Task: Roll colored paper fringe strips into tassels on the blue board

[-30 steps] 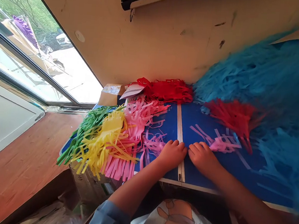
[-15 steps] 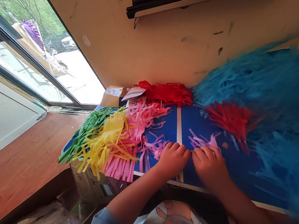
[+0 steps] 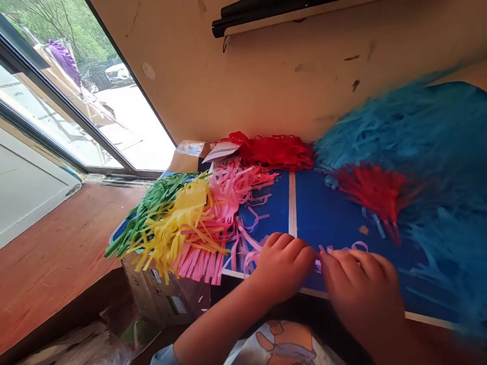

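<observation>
My left hand (image 3: 282, 265) and my right hand (image 3: 364, 289) lie side by side at the near edge of the blue table (image 3: 334, 221), fingers curled down. Both press on a small bunch of pink fringed paper (image 3: 340, 252), of which only a few strip ends show past the fingers. More loose pink strips (image 3: 249, 245) lie just left of my left hand.
Piles of fringed paper lie across the table: green (image 3: 151, 214), yellow (image 3: 180, 222) and pink (image 3: 224, 203) at the left, red (image 3: 272, 150) at the back, red (image 3: 373, 189) at the right, and a big blue heap (image 3: 452, 183). A cardboard box (image 3: 161, 294) stands below the table's left end.
Both hands drew back toward the table's near edge. The pink fringe that lay spread beyond my right hand is now gathered under the fingers of both hands.
</observation>
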### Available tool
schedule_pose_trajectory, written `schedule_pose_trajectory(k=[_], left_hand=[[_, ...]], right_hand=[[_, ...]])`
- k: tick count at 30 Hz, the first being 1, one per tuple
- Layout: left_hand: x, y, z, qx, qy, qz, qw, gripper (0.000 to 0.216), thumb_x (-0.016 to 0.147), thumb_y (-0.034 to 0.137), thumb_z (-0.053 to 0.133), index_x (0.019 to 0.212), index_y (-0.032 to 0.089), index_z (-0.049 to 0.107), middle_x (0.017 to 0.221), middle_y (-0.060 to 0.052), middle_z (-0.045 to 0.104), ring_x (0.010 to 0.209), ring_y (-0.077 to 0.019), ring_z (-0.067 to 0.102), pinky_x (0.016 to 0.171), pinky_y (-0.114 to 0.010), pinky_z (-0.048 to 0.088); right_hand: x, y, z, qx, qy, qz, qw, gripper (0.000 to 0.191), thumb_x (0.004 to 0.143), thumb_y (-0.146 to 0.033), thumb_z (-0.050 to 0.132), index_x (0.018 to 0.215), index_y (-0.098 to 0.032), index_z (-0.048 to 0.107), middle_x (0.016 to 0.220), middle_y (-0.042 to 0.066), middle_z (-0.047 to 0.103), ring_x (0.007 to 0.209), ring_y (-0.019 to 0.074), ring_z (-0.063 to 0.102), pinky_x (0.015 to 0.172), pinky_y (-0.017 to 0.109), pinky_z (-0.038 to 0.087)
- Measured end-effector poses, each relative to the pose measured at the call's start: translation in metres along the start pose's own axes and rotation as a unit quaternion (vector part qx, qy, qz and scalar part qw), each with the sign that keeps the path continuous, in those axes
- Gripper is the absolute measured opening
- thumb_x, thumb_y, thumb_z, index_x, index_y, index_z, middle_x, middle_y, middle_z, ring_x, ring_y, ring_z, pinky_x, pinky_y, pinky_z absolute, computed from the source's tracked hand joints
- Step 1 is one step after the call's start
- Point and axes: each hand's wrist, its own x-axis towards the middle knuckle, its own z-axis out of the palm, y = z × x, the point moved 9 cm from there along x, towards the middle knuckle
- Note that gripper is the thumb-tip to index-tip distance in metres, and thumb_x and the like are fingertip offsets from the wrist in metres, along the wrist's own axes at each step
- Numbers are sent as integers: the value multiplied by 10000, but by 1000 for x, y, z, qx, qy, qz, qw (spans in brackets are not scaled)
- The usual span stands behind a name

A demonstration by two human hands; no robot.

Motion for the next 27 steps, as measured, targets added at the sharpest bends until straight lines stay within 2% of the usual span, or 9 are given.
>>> schedule_pose_trajectory(k=[7, 11, 13, 16, 19, 21, 24, 26, 27], left_hand=[[-2, -1, -13, -87, 49, -24, 995, 184, 882, 203, 432, 840, 186, 610, 770, -23, 661, 688, -136, 569, 659, -302, 393], [-4, -10, -24, -218, 140, -82, 962, 152, 872, 190, 475, 816, 173, 615, 738, -27, 675, 678, -138, 591, 660, -302, 421], [-7, -16, -25, -307, 179, -115, 928, 154, 876, 214, 490, 803, 175, 620, 726, -34, 677, 673, -137, 598, 658, -296, 447], [-11, -23, -17, -422, 192, -155, 872, 185, 867, 289, 515, 775, 180, 634, 710, -45, 674, 689, -149, 607, 668, -303, 484], [-12, -27, -3, -523, 151, -195, 815, 228, 840, 359, 547, 762, 174, 654, 737, -59, 679, 720, -161, 617, 685, -309, 502], [-13, -28, 8, -576, 101, -227, 778, 261, 831, 395, 550, 778, 171, 673, 779, -69, 686, 747, -168, 626, 697, -305, 507], [-16, -27, 19, -606, 47, -267, 748, 275, 818, 417, 559, 802, 176, 690, 818, -71, 692, 781, -177, 632, 721, -303, 508], [-18, -27, 22, -607, 43, -280, 742, 258, 803, 411, 582, 804, 178, 693, 825, -69, 692, 781, -177, 631, 731, -301, 506], [-19, -27, 23, -606, 46, -286, 741, 252, 800, 406, 589, 805, 177, 692, 822, -68, 691, 773, -174, 630, 726, -297, 505]], right_hand=[[-7, 0, -7, 11, 8, 29, 999, 69, 802, -169, 569, 813, -197, 631, 765, 29, 653, 756, 181, 558, 748, 363, 377], [-11, 7, -6, 142, 14, 146, 979, 88, 819, -221, 546, 857, -185, 616, 816, 59, 655, 791, 197, 587, 763, 360, 427], [-17, 14, 3, 277, -7, 242, 930, 143, 839, -282, 506, 906, -203, 604, 862, 51, 658, 797, 182, 604, 722, 317, 468], [-32, 19, 32, 457, -96, 403, 787, 191, 833, -389, 494, 862, -230, 596, 772, 12, 654, 674, 152, 611, 549, 250, 475], [-45, 15, 51, 575, -135, 498, 635, 263, 759, -476, 571, 747, -213, 577, 668, 1, 631, 572, 144, 590, 449, 230, 436], [-50, 14, 59, 609, -137, 529, 575, 288, 717, -489, 614, 709, -206, 562, 633, -4, 618, 543, 143, 578, 445, 237, 437], [-57, 15, 64, 609, -124, 553, 555, 278, 695, -473, 645, 709, -209, 557, 629, -10, 612, 561, 149, 585, 497, 259, 471], [-60, 17, 64, 596, -110, 549, 575, 259, 705, -461, 641, 725, -216, 560, 651, -11, 618, 585, 151, 596, 529, 264, 484], [-60, 18, 63, 580, -105, 542, 599, 241, 719, -450, 632, 746, -220, 566, 676, -9, 626, 601, 151, 602, 542, 264, 489]])
